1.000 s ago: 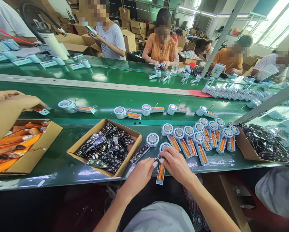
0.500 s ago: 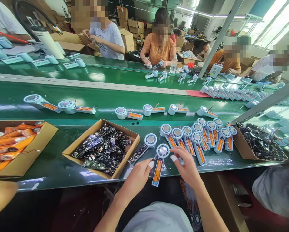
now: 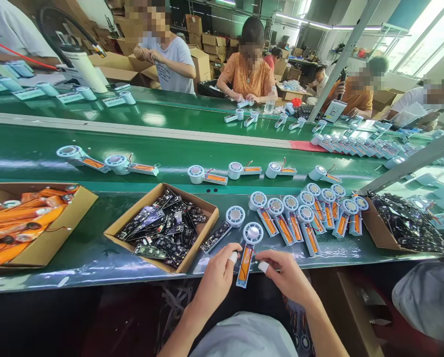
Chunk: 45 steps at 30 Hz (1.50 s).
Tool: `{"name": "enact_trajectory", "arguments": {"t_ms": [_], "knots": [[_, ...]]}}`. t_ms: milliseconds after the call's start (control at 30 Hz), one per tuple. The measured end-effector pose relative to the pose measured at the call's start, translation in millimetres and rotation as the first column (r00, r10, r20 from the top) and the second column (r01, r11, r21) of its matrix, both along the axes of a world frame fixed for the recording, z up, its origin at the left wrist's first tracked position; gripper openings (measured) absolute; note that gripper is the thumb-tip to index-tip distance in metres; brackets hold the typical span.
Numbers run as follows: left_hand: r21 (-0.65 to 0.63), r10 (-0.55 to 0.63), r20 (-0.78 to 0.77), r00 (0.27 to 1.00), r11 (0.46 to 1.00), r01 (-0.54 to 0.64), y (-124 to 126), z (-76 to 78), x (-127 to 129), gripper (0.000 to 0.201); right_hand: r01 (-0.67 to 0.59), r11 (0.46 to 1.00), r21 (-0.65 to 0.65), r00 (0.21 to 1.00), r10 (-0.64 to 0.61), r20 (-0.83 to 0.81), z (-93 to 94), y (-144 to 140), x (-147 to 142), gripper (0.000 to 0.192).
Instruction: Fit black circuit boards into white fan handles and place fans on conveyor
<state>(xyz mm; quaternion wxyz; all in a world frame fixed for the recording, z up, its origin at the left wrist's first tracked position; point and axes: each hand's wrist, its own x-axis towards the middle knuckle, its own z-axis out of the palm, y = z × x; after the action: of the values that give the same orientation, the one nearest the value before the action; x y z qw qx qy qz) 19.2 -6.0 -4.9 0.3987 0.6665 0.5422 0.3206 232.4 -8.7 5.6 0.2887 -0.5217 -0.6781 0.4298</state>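
Observation:
A light blue handheld fan (image 3: 252,233) with a round slotted head lies at the bench's front edge, its open handle, holding an orange battery (image 3: 246,259), pointing toward me. My left hand (image 3: 219,267) is closed in a pinch at the left of the handle; what sits in its fingertips is too small to make out. On the other side, my right hand (image 3: 287,272) pinches by the fan's neck, where a thin reddish wire (image 3: 254,253) reaches its fingertips. White covers are on fingers of both hands. Another fan (image 3: 235,216) with a black circuit board (image 3: 216,237) lies beyond my left hand.
Several battery-fitted fans (image 3: 305,213) are grouped at right. Cardboard boxes hold circuit boards (image 3: 170,223), orange batteries (image 3: 25,218) and, at right, more black boards (image 3: 404,220). Spaced fans lie on the green belt (image 3: 170,148). A slanted metal post (image 3: 411,156) stands at right. Co-workers sit opposite.
My right hand has come down from the fan's head to beside its neck and handle. My left hand stays at the left side. The view has shifted slightly, so things appear further right.

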Motion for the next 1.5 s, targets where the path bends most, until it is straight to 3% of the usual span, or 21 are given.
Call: {"name": "enact_trajectory", "arguments": {"t_ms": [133, 200, 267, 333, 400, 467, 533, 567, 800, 967, 1067, 1167, 1300, 1500], "knots": [[-0.038, 0.026, 0.020, 0.999, 0.999, -0.025, -2, 1.6, 0, 0.021, 0.039, 0.999, -0.009, 0.953, -0.040, -0.301, 0.5, 11, -4, 0.020], [-0.046, 0.031, 0.041, 0.999, 0.999, -0.029, -4, 1.1, 1, 0.020, 0.029, 0.987, 0.159, 0.966, 0.013, -0.258, 3.4, 19, -11, 0.020], [-0.055, 0.033, 0.063, 0.997, 0.998, -0.030, -5, 0.2, 2, 0.020, -0.004, 0.937, 0.350, 0.993, 0.045, -0.109, 5.6, 26, -20, 0.023], [-0.062, 0.031, 0.076, 0.997, 0.998, -0.026, -5, -0.8, 2, 0.020, -0.052, 0.903, 0.426, 0.997, 0.073, -0.032, 5.1, 28, -30, 0.027], [-0.073, 0.035, 0.073, 0.997, 0.997, -0.030, -5, -1.5, 2, 0.019, -0.048, 0.945, 0.323, 0.993, 0.081, -0.089, 1.6, 26, -40, 0.025], [-0.083, 0.052, 0.062, 0.997, 0.995, -0.046, -5, -1.6, 1, 0.017, 0.019, 0.991, 0.133, 0.983, 0.006, -0.186, -2.7, 21, -47, 0.024], [-0.086, 0.069, 0.055, 0.996, 0.994, -0.065, -4, -0.8, 0, 0.017, 0.083, 0.997, 0.009, 0.974, -0.079, -0.213, -5.0, 16, -51, 0.019], [-0.086, 0.074, 0.053, 0.996, 0.994, -0.069, -4, 0.0, 0, 0.018, 0.101, 0.995, 0.011, 0.975, -0.097, -0.199, -4.8, 14, -51, 0.014], [-0.132, 0.037, 0.073, 0.997, 0.991, -0.027, -3, 10.9, 2, 0.029, 0.060, 0.923, 0.381, 0.998, -0.062, -0.007, -0.5, 10, -44, 0.023], [-0.130, 0.027, 0.074, 0.997, 0.991, -0.017, -1, 9.5, 3, 0.035, -0.064, 0.859, 0.507, 0.989, -0.014, 0.150, -10.9, 8, -43, 0.025], [-0.144, 0.055, 0.100, 0.993, 0.989, -0.041, -1, 4.9, 4, 0.034, -0.047, 0.823, 0.565, 0.975, -0.085, 0.204, -11.5, 9, -41, 0.023], [-0.162, 0.120, 0.145, 0.982, 0.982, -0.096, -3, 2.2, 6, 0.031, -0.077, 0.801, 0.593, 0.928, -0.160, 0.338, -3.9, 12, -40, 0.021], [-0.203, 0.137, 0.137, 0.981, 0.973, -0.108, -6, 3.9, 8, 0.030, -0.232, 0.808, 0.542, 0.828, -0.129, 0.546, 10.3, 15, -39, 0.017], [-0.058, 0.147, 0.072, 0.987, 0.988, -0.143, -11, 0.3, 10, 0.031, -0.321, 0.791, 0.521, 0.766, -0.107, 0.634, 15.6, 17, -41, 0.017]]}}
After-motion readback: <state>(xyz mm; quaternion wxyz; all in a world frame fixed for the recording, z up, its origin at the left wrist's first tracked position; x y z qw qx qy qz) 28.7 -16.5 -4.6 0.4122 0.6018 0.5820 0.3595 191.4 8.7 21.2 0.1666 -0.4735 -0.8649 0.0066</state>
